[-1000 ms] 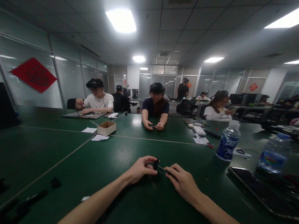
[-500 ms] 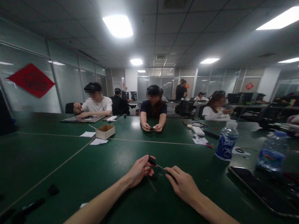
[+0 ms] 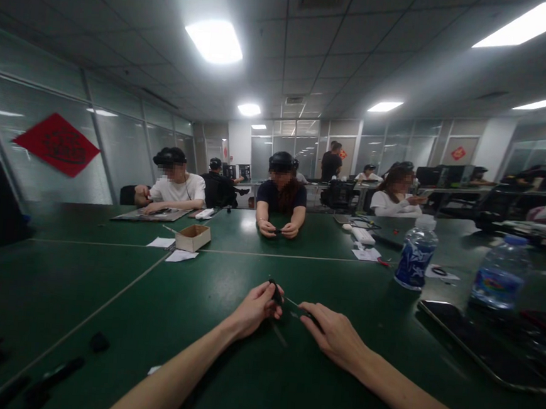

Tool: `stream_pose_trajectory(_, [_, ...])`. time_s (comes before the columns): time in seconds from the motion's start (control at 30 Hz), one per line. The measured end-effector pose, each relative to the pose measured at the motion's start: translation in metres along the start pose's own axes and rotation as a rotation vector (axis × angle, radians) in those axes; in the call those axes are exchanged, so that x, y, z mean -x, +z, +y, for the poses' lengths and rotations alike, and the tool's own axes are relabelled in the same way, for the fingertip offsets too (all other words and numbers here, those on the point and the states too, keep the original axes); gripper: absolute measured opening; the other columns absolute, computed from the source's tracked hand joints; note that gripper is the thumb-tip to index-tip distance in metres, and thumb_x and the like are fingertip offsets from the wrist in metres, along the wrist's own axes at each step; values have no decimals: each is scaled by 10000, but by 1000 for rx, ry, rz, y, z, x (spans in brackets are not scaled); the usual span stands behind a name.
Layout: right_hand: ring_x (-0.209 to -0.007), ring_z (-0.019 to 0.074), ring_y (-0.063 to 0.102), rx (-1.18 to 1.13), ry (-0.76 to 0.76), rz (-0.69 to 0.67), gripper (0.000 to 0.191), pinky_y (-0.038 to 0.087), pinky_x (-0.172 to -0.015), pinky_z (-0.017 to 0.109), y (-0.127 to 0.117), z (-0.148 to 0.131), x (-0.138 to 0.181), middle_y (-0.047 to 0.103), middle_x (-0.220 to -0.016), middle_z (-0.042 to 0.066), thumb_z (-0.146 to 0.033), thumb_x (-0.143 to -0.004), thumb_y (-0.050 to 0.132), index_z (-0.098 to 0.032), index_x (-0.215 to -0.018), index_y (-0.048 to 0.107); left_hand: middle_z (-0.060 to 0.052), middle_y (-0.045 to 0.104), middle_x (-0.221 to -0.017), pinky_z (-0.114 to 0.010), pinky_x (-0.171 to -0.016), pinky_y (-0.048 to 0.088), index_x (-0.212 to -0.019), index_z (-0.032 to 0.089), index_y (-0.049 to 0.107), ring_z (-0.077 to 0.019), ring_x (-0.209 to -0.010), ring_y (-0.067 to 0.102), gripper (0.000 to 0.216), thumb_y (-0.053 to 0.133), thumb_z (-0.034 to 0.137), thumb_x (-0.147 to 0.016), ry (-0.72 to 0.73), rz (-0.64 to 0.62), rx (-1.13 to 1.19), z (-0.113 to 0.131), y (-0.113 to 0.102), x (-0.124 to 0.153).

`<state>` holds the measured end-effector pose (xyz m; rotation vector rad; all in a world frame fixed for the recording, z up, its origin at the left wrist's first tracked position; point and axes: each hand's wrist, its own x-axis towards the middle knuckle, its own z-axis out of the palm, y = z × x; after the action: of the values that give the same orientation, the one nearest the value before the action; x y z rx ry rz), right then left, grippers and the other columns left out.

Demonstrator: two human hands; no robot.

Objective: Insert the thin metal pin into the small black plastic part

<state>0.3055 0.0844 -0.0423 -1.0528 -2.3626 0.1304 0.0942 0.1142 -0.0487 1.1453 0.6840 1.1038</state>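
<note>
My left hand (image 3: 256,309) is closed around a small black part (image 3: 275,293), whose exact kind I cannot make out. In my right hand (image 3: 332,330) is a screwdriver (image 3: 311,317) with a dark handle and a thin metal shaft. The shaft points left, and its tip is at the black part or very close to it. Both hands are held above the green table (image 3: 221,377). My fingers hide much of the black part and of the screwdriver's handle.
A phone (image 3: 479,343), a blue-labelled bottle (image 3: 414,256) and a water bottle (image 3: 501,273) stand or lie at the right. Ahead left is a small open box (image 3: 193,238) beside papers. Dark pieces (image 3: 56,373) lie near left. A person (image 3: 280,199) sits opposite, handling something small.
The black part in my left hand has tilted more upright. My right hand has shifted slightly, with the screwdriver still against or near the part. The camera view has moved a little.
</note>
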Motion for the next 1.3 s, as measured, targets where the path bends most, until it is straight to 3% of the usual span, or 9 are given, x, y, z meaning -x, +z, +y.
stream_pose_trajectory(0.1, [-673, 137, 572, -27, 11, -21, 238, 449, -592, 248, -1, -1, 0, 607, -897, 47, -291, -908, 436, -183, -1103, 520, -17, 551, -745, -214, -564, 416, -996, 162, 508, -104, -587, 534, 444, 613, 528, -769, 22, -9, -30, 2, 2, 2])
stream_pose_trajectory(0.5, [-676, 137, 579, 26, -51, 10, 277, 455, -577, 235, -4, -4, 1, 611, -894, 61, -292, -931, 401, -183, -1126, 565, -35, 514, -797, -240, -616, 434, -1143, 151, 528, -125, -676, 520, 531, 605, 525, -774, 32, 24, -77, 4, 2, 2])
stream_pose_trajectory(0.9, [-633, 120, 564, 114, -93, -1, 338, 411, -553, 215, 0, 0, 3, 620, -843, 55, -319, -951, 348, -195, -1164, 579, -16, 530, -762, -226, -592, 378, -969, 138, 547, -115, -632, 503, 431, 563, 530, -791, 63, -13, -280, 4, 3, 3])
stream_pose_trajectory(1.1, [-610, 119, 566, 215, -111, -64, 311, 358, -531, 216, -2, -3, 2, 634, -781, 44, -301, -946, 337, -201, -1059, 609, -7, 538, -704, -242, -608, 380, -856, 143, 547, -127, -621, 489, 377, 519, 516, -812, 65, -59, -536, 9, 5, 6])
stream_pose_trajectory(1.3, [-597, 128, 591, 265, -37, -111, 303, 352, -522, 213, -5, -12, -1, 654, -748, 36, -276, -939, 319, -201, -950, 612, -4, 526, -708, -241, -582, 388, -838, 148, 522, -131, -620, 496, 418, 468, 562, -816, 33, -46, -613, 10, 7, 6])
